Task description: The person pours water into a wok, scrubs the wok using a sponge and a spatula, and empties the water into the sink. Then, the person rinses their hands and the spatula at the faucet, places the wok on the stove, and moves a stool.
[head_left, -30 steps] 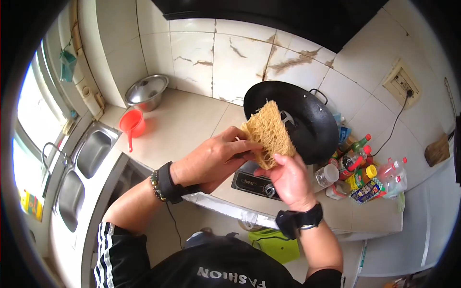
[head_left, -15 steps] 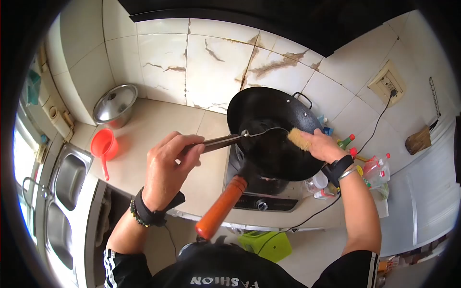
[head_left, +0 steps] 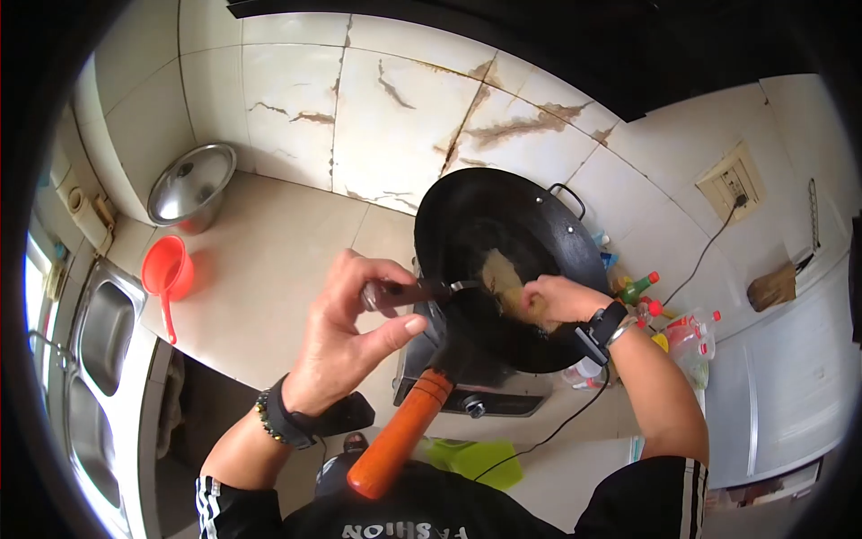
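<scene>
A black wok [head_left: 449, 207] with an orange wooden handle [head_left: 401, 440] rests tilted on the stove [head_left: 512, 395]. My left hand [head_left: 346, 332] pinches the dark handle of a utensil [head_left: 409, 294] over the wok's left side; the utensil's far end reaches toward the sponge and is hard to make out. My right hand [head_left: 566, 303] is closed on a tan loofah sponge [head_left: 501, 274] inside the wok. The sponge is slightly blurred and lies against the dark inner surface.
A lidded steel bowl [head_left: 191, 187] and a red dipper [head_left: 167, 269] stand on the left counter, near the double sink [head_left: 106, 328]. Several bottles [head_left: 687, 337] are right of the wok. A green bin [head_left: 476, 460] is below the counter, with a black cable nearby.
Earlier both hands held the sponge above the stove. Then my left hand took up a utensil. Since then my right hand has moved the sponge from the wok's right rim down into the wok.
</scene>
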`<state>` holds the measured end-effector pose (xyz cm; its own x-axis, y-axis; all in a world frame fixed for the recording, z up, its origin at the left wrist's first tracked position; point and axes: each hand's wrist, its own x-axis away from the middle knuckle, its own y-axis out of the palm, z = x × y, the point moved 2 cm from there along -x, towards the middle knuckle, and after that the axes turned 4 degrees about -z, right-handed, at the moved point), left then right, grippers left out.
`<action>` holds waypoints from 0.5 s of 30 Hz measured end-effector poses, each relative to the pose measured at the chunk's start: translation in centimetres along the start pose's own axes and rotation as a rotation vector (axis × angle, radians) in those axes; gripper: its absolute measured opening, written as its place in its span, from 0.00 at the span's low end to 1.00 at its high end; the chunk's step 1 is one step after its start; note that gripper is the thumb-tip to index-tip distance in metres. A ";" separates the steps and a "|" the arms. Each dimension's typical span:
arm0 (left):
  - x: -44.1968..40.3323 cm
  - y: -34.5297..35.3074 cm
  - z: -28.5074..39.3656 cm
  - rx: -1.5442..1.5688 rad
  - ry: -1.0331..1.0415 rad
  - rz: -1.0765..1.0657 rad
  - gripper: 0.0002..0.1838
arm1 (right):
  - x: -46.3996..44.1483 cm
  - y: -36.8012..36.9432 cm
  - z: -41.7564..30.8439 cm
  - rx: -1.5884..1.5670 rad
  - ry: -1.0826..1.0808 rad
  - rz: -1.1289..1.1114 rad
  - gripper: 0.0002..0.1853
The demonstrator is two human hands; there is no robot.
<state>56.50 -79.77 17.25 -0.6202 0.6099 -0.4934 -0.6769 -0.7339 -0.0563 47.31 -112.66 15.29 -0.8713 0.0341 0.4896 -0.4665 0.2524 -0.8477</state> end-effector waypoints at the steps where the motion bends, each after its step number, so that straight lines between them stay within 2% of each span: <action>1: 0.0 0.4 0.0 -0.027 -0.069 -0.010 0.12 | -0.2 -0.5 0.2 0.006 -0.008 0.121 0.15; 2: 0.0 0.7 0.0 0.048 -0.143 -0.043 0.12 | -0.4 -0.8 0.3 0.008 -0.015 0.242 0.14; 3: -0.1 1.0 0.1 0.125 -0.215 -0.074 0.13 | -0.9 -1.1 0.5 0.000 -0.027 0.264 0.18; 4: -0.3 1.4 0.1 0.204 -0.283 -0.107 0.14 | -1.6 -0.9 0.7 -0.007 -0.120 0.273 0.20; 5: -0.2 2.0 -0.2 0.409 -0.279 -0.089 0.14 | -2.3 -0.5 0.6 -0.016 -0.210 0.282 0.21; 6: -0.2 2.1 -0.1 0.380 -0.302 -0.118 0.14 | -2.9 -0.2 0.4 -0.025 -0.299 0.291 0.23; 8: -0.1 1.8 0.3 0.318 -0.347 -0.173 0.14 | -4.3 0.8 -0.1 0.123 -0.278 0.072 0.26; 10: 0.1 1.5 0.0 0.352 -0.336 -0.162 0.13 | -4.9 0.5 -0.6 0.160 -0.271 0.022 0.27; 15: 0.5 1.6 0.0 0.457 -0.355 -0.148 0.14 | -6.4 0.0 -0.2 0.490 -0.091 -0.005 0.22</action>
<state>55.13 -80.66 16.93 -0.5472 0.8165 -0.1842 -0.8197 -0.4782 0.3153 52.92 -112.74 12.24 -0.8682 -0.0559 0.4931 -0.4689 -0.2326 -0.8521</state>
